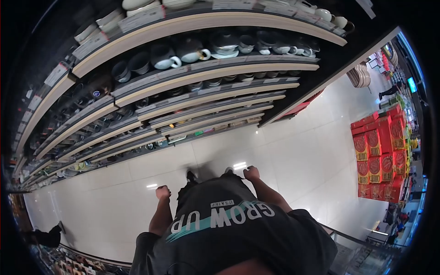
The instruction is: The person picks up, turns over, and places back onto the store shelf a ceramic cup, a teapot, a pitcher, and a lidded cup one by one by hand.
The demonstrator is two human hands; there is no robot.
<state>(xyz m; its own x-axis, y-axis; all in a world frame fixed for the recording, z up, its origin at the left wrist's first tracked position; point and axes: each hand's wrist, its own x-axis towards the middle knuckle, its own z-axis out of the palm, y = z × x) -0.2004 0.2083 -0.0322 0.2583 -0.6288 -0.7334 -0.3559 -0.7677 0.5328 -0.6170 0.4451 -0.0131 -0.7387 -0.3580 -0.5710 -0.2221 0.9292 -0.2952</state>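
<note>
My left hand (163, 192) hangs beside my dark shirt on the left, its fingers curled into a loose fist with nothing visible in it. On the right, my right hand (251, 173) is out past my hip, also closed, and no object shows in it. Neither hand touches the shelves. Beyond them stands a long shelf unit (220, 71) in several tiers. White and dark cups, including a white-handled mug (164, 59), line one upper tier. My shoes (191, 175) show between the hands on the pale tiled floor (293, 160).
Red boxes (379, 153) are stacked at the right. A dark-clothed person (48, 236) is at the lower left, and another person (389, 91) at the upper right. A dark-edged glass display (362, 252) stands at the lower right. Stacked goods (359, 75) lie past the shelf end.
</note>
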